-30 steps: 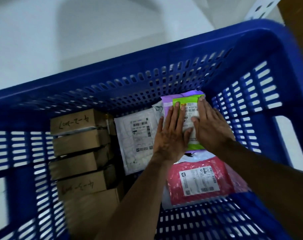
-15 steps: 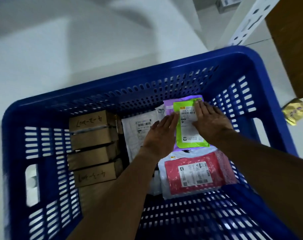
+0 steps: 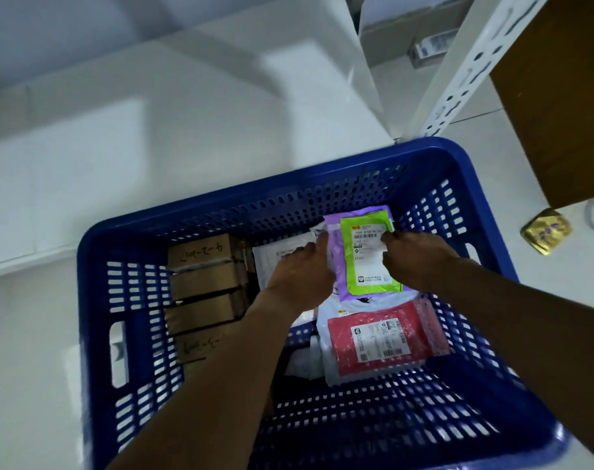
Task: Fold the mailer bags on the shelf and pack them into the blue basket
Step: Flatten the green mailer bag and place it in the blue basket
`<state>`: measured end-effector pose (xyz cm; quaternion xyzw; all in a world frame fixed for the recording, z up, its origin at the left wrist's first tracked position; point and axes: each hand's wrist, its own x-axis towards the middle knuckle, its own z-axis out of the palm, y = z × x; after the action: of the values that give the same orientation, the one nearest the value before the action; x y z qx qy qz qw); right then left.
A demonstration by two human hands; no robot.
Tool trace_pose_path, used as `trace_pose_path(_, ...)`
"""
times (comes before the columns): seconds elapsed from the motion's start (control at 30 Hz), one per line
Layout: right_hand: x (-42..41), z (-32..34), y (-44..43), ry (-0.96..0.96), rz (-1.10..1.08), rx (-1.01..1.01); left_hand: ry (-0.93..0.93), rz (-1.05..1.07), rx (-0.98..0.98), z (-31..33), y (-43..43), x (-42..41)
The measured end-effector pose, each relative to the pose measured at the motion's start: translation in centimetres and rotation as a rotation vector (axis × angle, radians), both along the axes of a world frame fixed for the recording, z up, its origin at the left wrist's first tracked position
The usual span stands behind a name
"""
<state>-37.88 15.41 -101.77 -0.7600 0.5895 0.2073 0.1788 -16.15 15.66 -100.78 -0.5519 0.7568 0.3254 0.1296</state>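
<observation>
The blue basket [image 3: 95, 300] stands on the floor below me. At its far right lies a green mailer bag [image 3: 366, 269] on top of a purple mailer bag [image 3: 336, 262]. My left hand [image 3: 302, 269] reaches in with its fingertips touching the purple bag's left edge. My right hand [image 3: 414, 259] rests its bent fingertips on the green bag's white label. Neither hand visibly grips a bag. A red bubble mailer [image 3: 380, 337] lies nearer to me, over a white bag. Another white mailer [image 3: 275, 257] lies partly hidden under my left hand.
Several brown cardboard boxes [image 3: 204, 283] stand in a row along the basket's left side. A white perforated shelf post [image 3: 458, 69] and a brown board [image 3: 560, 96] rise at the top right. A gold packet [image 3: 546, 230] lies on the floor right of the basket.
My view has pulled back and up from the basket. Both hands went from lying flat on the green bag to touching it with fingertips only, and have spread apart.
</observation>
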Motion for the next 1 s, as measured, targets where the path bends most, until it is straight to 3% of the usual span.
trace_pose_path(0.13,1.2,3.0,-0.1,-0.058,-0.044,-0.029,0.139,0.385,0.273,2.4,-0.8,1.7)
trace_pose_path(0.3,2.8,7.1,-0.2,-0.130,-0.155,0.002,0.248,0.552,0.277,6.5,-1.1,3.6)
trace_pose_path(0.67,4.9,15.7,-1.5,-0.317,-0.360,0.052,0.401,0.653,0.365,14.1,0.0,3.8)
trace_pose_path(1.0,6.6,24.8,-3.1,-0.411,-0.395,0.019,0.433,0.602,0.292,22.8,-2.6,3.2)
